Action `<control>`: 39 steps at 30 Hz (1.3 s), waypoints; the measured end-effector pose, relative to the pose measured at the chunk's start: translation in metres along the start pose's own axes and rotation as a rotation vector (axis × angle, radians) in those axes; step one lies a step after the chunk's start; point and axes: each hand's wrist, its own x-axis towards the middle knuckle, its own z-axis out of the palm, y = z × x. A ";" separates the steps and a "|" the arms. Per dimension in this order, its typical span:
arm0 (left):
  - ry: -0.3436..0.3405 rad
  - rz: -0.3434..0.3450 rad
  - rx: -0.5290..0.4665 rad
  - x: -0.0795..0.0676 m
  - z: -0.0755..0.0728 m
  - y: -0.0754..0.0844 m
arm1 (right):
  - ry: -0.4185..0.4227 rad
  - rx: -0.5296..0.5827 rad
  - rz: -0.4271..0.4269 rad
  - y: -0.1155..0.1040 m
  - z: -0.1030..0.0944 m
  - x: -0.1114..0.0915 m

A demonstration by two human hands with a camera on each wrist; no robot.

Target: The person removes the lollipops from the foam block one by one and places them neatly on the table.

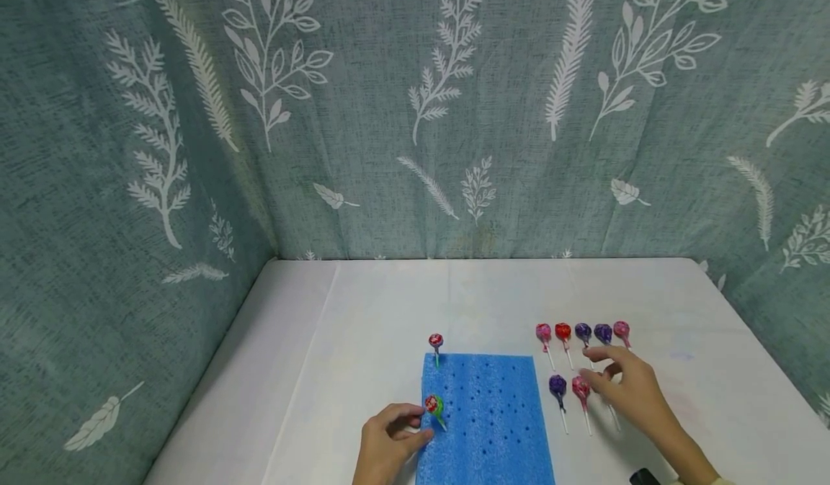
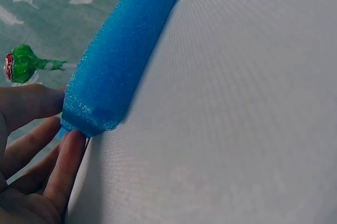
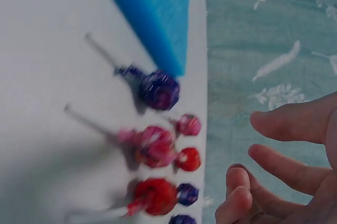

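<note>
My left hand (image 1: 392,442) is at the left edge of a blue foam block (image 1: 486,427) dotted with holes. In the left wrist view, its finger and thumb pinch the block's edge. A green-and-red wrapped lollipop (image 1: 435,407) stands in the block beside those fingers. Another lollipop (image 1: 436,342) stands at the far left corner. My right hand (image 1: 625,384) hovers over lollipops on the table, fingers spread and nothing between them. Near it lie a purple lollipop (image 1: 557,386), a pink one (image 1: 581,390) and a red one (image 3: 155,196), whose head the hand hides in the head view.
Behind the front lollipops lies a back row of several, among them a pink (image 1: 543,334), a red (image 1: 563,332) and a purple one (image 1: 583,332). A white cloth covers the table (image 1: 363,326). Green leaf-patterned fabric (image 1: 441,182) rises behind and at both sides.
</note>
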 end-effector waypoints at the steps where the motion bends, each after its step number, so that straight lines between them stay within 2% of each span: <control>1: -0.003 0.001 0.002 0.000 0.000 0.000 | -0.002 0.010 -0.005 -0.003 0.000 -0.001; 14: -0.017 -0.015 -0.022 0.001 0.000 0.000 | -0.013 0.142 -0.109 -0.044 0.010 -0.010; 22: -0.012 -0.011 -0.013 0.003 0.000 -0.001 | -0.107 0.232 -0.128 -0.070 0.018 -0.016; 26: -0.008 -0.003 -0.011 0.003 0.000 -0.002 | -0.135 0.254 -0.187 -0.078 0.026 -0.017; 33: -0.016 -0.023 -0.022 0.001 0.000 0.002 | -0.184 0.331 -0.348 -0.084 0.042 -0.015; 39: 0.001 -0.041 -0.020 0.000 0.001 0.003 | -0.240 0.349 -0.355 -0.094 0.054 -0.017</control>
